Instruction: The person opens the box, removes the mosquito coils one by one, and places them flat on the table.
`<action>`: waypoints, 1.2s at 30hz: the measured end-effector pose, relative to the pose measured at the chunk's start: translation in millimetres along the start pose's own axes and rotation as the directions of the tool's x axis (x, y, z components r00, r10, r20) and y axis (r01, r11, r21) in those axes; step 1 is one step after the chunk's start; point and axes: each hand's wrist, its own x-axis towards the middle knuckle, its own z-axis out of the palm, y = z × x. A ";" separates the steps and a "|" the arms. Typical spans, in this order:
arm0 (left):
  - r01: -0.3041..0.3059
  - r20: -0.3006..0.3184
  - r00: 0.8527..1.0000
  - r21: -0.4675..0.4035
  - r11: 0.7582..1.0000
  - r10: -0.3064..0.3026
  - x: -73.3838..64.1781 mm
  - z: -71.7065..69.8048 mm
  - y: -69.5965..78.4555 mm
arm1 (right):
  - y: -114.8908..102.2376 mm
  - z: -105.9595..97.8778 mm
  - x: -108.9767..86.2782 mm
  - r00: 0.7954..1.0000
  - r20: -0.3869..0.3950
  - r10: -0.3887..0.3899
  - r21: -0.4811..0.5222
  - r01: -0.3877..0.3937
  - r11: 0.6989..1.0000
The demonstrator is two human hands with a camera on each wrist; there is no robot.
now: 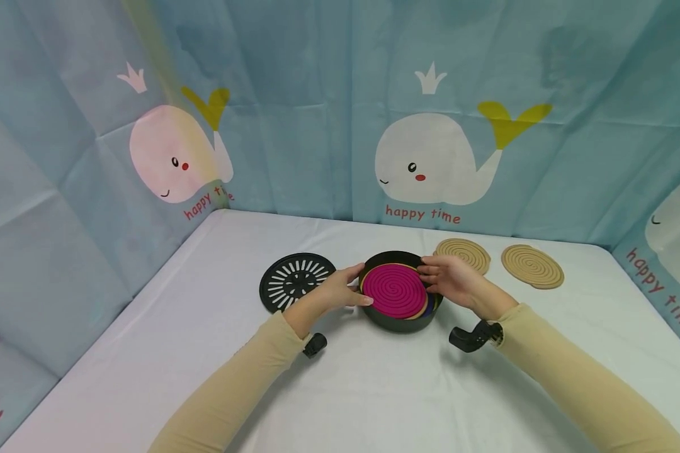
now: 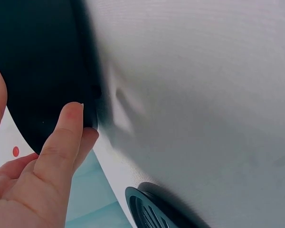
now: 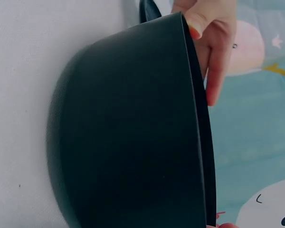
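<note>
A round black mosquito coil holder [image 1: 401, 324] stands on the table between the two hands. Inside it a magenta mosquito coil [image 1: 393, 290] lies on top, with yellow, beige and dark blue edges showing beneath. My left hand [image 1: 340, 289] grips the holder's left side, thumb at the near rim. In the left wrist view, fingers [image 2: 61, 147] press on its dark outer wall. My right hand [image 1: 456, 283] is at the right rim, its fingers extended over the edge beside the coils. The right wrist view shows mostly the holder's wall [image 3: 133, 128], with the left hand beyond.
Left of the holder lies a black slotted lid [image 1: 283, 305]. Beige coils [image 1: 467, 251] lie behind the right hand, and more beige coils [image 1: 532, 265] are further right. A white cloth covers the table [image 1: 374, 390], and a blue whale-print curtain [image 1: 311, 126] hangs behind.
</note>
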 end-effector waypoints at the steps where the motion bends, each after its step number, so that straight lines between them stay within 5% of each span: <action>1: 0.002 0.001 1.000 -0.001 1.000 -0.002 0.1 0.4 0.5 | -0.2 0.0 -0.1 1.000 0.001 0.002 0.000 -0.002 1.000; 23: -0.004 -0.002 1.000 0.026 1.000 0.004 -1.7 -0.6 2.9 | -5.7 -4.0 -5.5 0.999 -0.027 -0.038 0.109 0.041 0.993; 36: -0.003 -0.001 1.000 0.025 1.000 0.003 -1.8 -0.4 3.1 | 3.2 1.8 -1.1 0.998 -0.037 -0.054 0.029 0.055 0.998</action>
